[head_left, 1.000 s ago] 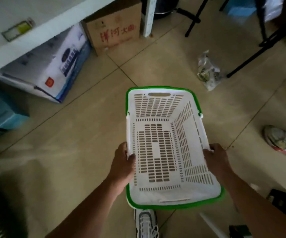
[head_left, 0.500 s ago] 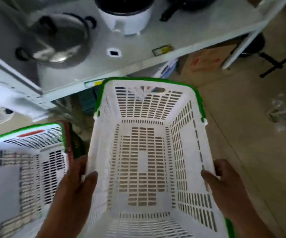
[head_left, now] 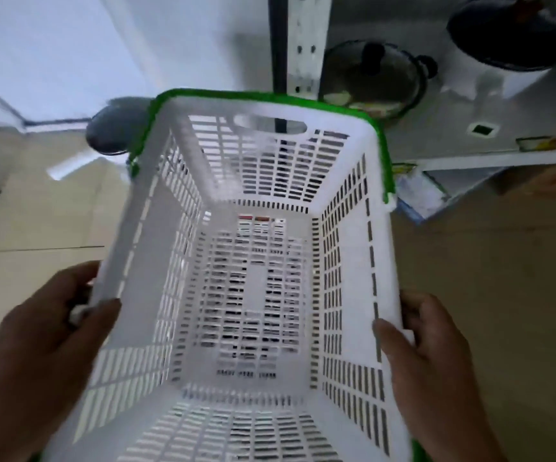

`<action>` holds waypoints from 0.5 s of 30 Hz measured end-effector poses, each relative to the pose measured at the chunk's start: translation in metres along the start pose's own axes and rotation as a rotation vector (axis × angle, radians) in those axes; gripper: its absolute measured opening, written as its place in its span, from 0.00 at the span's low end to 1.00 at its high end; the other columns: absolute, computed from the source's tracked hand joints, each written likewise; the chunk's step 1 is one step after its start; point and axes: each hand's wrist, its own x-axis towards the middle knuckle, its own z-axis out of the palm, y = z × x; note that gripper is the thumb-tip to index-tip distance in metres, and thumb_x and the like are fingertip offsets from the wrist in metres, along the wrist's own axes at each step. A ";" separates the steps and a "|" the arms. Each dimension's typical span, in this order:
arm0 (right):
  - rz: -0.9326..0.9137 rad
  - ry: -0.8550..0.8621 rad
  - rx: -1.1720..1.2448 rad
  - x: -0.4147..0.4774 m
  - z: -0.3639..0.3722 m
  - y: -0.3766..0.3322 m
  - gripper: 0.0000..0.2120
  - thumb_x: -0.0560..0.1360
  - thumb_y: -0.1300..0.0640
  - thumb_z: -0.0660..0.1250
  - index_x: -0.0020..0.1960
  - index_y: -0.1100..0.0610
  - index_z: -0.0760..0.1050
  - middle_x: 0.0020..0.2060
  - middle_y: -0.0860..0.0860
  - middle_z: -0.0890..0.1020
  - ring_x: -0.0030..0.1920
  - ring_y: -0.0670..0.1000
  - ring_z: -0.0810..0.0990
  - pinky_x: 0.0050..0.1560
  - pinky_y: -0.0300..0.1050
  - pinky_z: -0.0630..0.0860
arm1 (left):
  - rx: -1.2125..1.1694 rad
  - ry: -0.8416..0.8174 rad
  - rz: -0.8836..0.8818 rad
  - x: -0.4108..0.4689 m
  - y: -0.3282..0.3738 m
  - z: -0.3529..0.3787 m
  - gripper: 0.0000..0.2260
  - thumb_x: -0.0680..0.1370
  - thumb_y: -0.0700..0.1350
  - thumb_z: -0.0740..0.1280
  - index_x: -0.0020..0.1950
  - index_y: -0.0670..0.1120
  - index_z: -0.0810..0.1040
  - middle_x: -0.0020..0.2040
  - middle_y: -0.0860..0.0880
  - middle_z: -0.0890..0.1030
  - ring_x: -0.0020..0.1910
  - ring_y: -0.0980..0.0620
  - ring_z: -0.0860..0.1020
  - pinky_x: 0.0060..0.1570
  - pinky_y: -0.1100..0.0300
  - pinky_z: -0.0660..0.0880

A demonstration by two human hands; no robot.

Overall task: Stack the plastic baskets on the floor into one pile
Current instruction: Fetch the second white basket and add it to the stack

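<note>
So, left hand (head_left: 41, 331) is clamped on the left rim of the white basket (head_left: 256, 288), thumb inside over the wall, fingers outside. Basket w/ green rim trim (slotted walls and base) is held up in mid-frame, mouth toward the camera, filling most of the view. Thru the base slots something white w/ a red strip shows, too blurred to name. Right hand (head_left: 436, 365) clamps the right rim, thumb on the inner wall. Behind, upper right, a lidded pot (head_left: 373, 75) sits on a grey shelf (head_left: 470, 128).
</note>
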 end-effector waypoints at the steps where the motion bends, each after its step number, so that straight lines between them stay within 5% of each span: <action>1: -0.008 -0.013 -0.032 0.001 0.020 0.003 0.08 0.72 0.60 0.69 0.48 0.50 0.74 0.41 0.38 0.85 0.36 0.40 0.83 0.33 0.41 0.78 | 0.010 0.010 0.011 0.004 -0.014 0.007 0.14 0.75 0.52 0.70 0.56 0.70 0.77 0.50 0.68 0.85 0.42 0.67 0.84 0.40 0.71 0.77; 4: -0.020 -0.021 -0.209 0.010 0.077 0.028 0.07 0.75 0.59 0.65 0.52 0.49 0.71 0.36 0.44 0.83 0.33 0.42 0.83 0.28 0.32 0.75 | -0.016 0.027 -0.074 0.015 -0.065 0.035 0.12 0.74 0.48 0.65 0.56 0.60 0.78 0.43 0.59 0.86 0.41 0.63 0.83 0.37 0.77 0.72; 6: -0.008 -0.022 -0.330 0.017 0.109 0.056 0.08 0.76 0.57 0.62 0.55 0.50 0.70 0.42 0.46 0.82 0.34 0.46 0.82 0.30 0.42 0.79 | 0.016 -0.022 -0.089 0.022 -0.105 0.062 0.19 0.74 0.51 0.62 0.60 0.46 0.81 0.45 0.52 0.83 0.44 0.51 0.79 0.40 0.64 0.73; 8: 0.034 -0.064 -0.471 0.022 0.134 0.089 0.12 0.75 0.58 0.61 0.58 0.52 0.70 0.48 0.48 0.79 0.41 0.49 0.79 0.37 0.42 0.75 | 0.068 -0.101 -0.087 0.028 -0.148 0.088 0.28 0.72 0.55 0.59 0.61 0.36 0.81 0.52 0.45 0.79 0.52 0.52 0.76 0.44 0.55 0.74; 10: 0.083 -0.164 -0.640 0.026 0.151 0.119 0.16 0.74 0.59 0.62 0.61 0.55 0.71 0.51 0.52 0.73 0.49 0.51 0.75 0.44 0.42 0.72 | 0.146 -0.251 -0.174 0.033 -0.191 0.107 0.35 0.72 0.59 0.61 0.72 0.36 0.77 0.65 0.39 0.78 0.65 0.42 0.76 0.61 0.43 0.77; 12: 0.179 -0.263 -0.692 0.029 0.158 0.141 0.22 0.72 0.59 0.63 0.65 0.54 0.69 0.55 0.54 0.71 0.52 0.53 0.74 0.51 0.46 0.75 | 0.228 -0.412 -0.265 0.037 -0.218 0.118 0.42 0.72 0.61 0.65 0.83 0.42 0.64 0.79 0.36 0.70 0.78 0.36 0.68 0.77 0.39 0.66; 15: 0.372 -0.313 -0.537 0.041 0.158 0.161 0.36 0.68 0.52 0.69 0.73 0.53 0.61 0.64 0.57 0.72 0.59 0.56 0.77 0.61 0.54 0.76 | 0.032 -0.506 -0.506 0.034 -0.222 0.120 0.54 0.69 0.57 0.74 0.87 0.47 0.48 0.85 0.43 0.62 0.81 0.38 0.66 0.78 0.42 0.65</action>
